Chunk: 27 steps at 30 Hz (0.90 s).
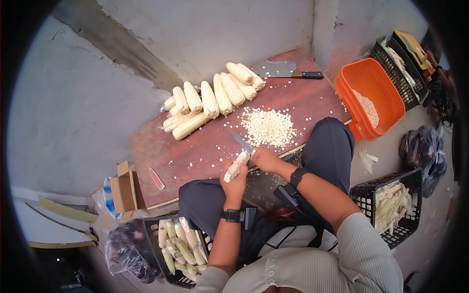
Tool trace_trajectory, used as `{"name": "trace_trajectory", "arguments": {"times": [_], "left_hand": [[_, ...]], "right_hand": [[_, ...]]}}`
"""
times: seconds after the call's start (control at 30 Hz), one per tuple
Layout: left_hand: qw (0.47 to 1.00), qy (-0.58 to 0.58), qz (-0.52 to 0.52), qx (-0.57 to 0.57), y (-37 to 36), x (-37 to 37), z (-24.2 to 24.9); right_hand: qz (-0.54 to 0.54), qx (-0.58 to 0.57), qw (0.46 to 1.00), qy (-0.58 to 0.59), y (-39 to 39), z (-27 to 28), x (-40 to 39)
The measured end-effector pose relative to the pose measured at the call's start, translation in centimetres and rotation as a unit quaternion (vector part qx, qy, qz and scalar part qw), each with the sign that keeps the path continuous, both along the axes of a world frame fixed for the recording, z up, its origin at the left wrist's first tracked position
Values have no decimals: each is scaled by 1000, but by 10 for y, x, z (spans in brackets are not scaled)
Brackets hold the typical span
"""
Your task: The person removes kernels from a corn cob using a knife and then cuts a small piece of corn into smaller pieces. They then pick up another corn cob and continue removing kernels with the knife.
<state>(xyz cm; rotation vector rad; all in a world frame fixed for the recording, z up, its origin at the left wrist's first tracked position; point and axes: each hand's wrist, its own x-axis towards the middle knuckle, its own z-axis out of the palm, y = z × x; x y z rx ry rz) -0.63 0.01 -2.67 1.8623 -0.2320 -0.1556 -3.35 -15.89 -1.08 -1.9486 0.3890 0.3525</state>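
In my left hand (233, 182) is an ear of corn (237, 166), partly stripped of its kernels and tilted upward. My right hand (265, 160) grips a small knife (240, 141), its blade pointing up and left beside the top of the ear. Just beyond both hands, a heap of cut white kernels (267, 128) lies on the reddish wooden board (195, 154). Several whole husked ears of corn (209, 99) are stacked along the board's far left side. A cleaver (283, 71) with a black handle rests at the far edge.
An orange bin (344, 78) with kernels stands at the right. A black crate of husks (359, 195) is at lower right, another crate with corn ears (155, 244) at lower left. A cardboard box (122, 190) and a bag of dark produce (129, 249) sit left. A wall borders the board.
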Motion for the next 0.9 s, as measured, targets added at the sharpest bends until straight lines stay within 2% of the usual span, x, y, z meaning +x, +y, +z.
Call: {"name": "trace_trajectory", "arguments": {"times": [0.03,0.07,0.17,0.2,0.3,0.37,0.47,0.57,0.67,0.77,0.87,0.9], "left_hand": [[1000,2,0,-9,2,1,-2],[1000,5,-1,-19,3,3,-3],[1000,-11,-23,-18,6,6,-4],[1000,13,-14,-21,7,5,-1],[998,62,5,-23,6,5,7],[998,63,8,-13,8,6,1],[999,28,1,23,7,3,7],[999,49,1,-6,7,6,1],[999,-26,-22,17,2,10,-3],[1000,9,-11,19,-3,13,2],[991,130,14,-17,-10,13,25],[992,123,9,-21,-11,13,25]], "right_hand": [[-24,54,996,68,-4,15,-3],[-38,-123,989,-70,0,-39,-4],[-84,-186,974,-97,2,-23,-26],[-72,-184,978,-69,2,-14,-28],[78,-294,948,-95,5,21,-41],[77,-316,938,-123,7,18,-45],[59,-323,939,-100,18,9,-46],[72,-322,942,-64,18,14,-41],[97,-308,946,-28,12,26,-35],[125,-282,951,15,5,41,-29],[139,-280,949,35,3,43,-23],[142,-284,947,39,3,42,-21]]}}
